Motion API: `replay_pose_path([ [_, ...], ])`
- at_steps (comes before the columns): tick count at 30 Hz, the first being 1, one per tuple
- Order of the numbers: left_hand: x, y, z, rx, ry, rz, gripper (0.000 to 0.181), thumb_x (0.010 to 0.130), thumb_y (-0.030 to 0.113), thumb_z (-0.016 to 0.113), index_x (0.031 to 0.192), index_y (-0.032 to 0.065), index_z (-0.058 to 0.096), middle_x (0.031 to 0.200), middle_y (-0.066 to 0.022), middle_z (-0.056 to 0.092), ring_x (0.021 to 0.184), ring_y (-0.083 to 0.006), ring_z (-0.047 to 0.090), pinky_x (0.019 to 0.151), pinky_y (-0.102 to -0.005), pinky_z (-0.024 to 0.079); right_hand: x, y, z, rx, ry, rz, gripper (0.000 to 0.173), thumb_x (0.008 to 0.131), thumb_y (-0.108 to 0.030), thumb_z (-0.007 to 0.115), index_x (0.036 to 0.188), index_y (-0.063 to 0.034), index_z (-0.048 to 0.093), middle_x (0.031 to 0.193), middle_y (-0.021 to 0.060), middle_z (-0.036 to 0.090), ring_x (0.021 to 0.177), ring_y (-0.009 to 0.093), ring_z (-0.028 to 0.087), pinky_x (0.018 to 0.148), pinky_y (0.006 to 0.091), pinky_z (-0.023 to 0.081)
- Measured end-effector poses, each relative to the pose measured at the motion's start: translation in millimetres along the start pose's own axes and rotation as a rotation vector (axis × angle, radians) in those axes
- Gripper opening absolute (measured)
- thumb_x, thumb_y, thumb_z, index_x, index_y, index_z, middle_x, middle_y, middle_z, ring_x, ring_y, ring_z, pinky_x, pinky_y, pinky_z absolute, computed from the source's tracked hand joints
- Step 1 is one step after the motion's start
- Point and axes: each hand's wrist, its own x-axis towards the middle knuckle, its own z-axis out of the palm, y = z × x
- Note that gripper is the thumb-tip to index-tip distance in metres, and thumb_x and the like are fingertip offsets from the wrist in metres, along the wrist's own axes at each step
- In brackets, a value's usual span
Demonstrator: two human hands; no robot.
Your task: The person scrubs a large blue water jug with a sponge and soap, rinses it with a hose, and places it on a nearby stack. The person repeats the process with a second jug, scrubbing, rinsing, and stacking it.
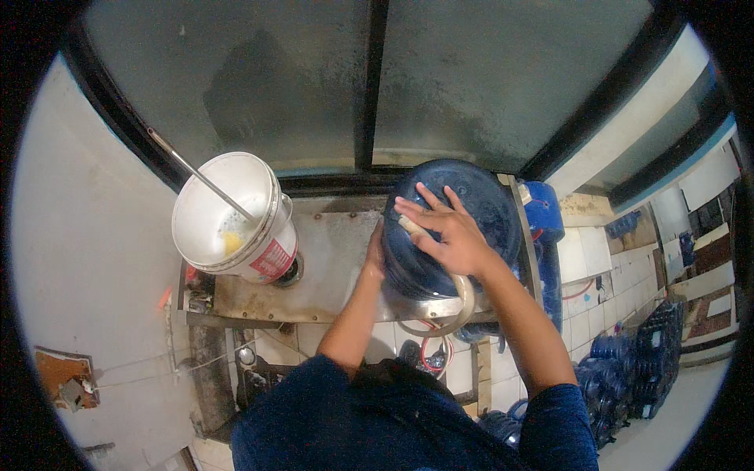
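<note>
A large dark-blue plastic water jug (495,229) stands on the metal-topped bench, its round end facing up. Against its left side rests my left hand (374,250), seen edge-on and holding the jug there. My right hand (450,232) lies over the jug's round face with its fingers spread. Between thumb and palm it holds the end of a beige hose (465,294). The hose runs under the palm, then loops down over the bench's front edge. Part of the jug is hidden beneath my right hand and forearm.
Left on the metal bench top (330,259) is a white plastic bucket (203,176) with a metal rod (200,176) and something yellow inside. Frosted glass panels (294,88) rise behind. A blue container (543,212) stands at right; several blue jugs (612,377) are on the floor.
</note>
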Motion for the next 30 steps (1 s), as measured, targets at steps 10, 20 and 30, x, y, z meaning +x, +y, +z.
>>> replay_pose_path([
  [10, 38, -34, -71, 0.344, -0.074, 0.234, 0.067, 0.105, 0.054, 0.043, 0.148, 0.0031, 0.046, 0.142, -0.0113, 0.056, 0.127, -0.0248, 0.056, 0.11, -0.0382, 0.042, 4, -7, 3, -0.016, 0.026, -0.03, 0.057, 0.091, -0.026, 0.06, 0.147, -0.0208, 0.053, 0.157, -0.0022, 0.046, 0.154, 0.03, 0.026, 0.124, 0.0594, 0.009],
  [20, -1, 11, 24, 0.051, -0.09, 0.13, 0.055, 0.104, 0.05, 0.048, 0.143, 0.0114, 0.052, 0.132, -0.0077, 0.062, 0.117, -0.0208, 0.062, 0.099, -0.0364, 0.052, 1, -2, 1, 0.019, 0.025, 0.031, 0.056, 0.091, -0.024, 0.06, 0.147, -0.0198, 0.053, 0.157, -0.0034, 0.046, 0.154, 0.03, 0.025, 0.124, 0.0595, 0.008],
  [30, -29, 82, 120, 0.445, -0.046, 0.095, 0.084, 0.1, 0.071, 0.036, 0.151, 0.0048, 0.043, 0.147, -0.012, 0.053, 0.134, -0.0239, 0.051, 0.114, -0.039, 0.037, -2, -7, 3, -0.048, 0.064, 0.08, 0.058, 0.094, -0.03, 0.057, 0.151, -0.0207, 0.049, 0.16, -0.0012, 0.041, 0.155, 0.033, 0.021, 0.123, 0.0626, 0.005],
])
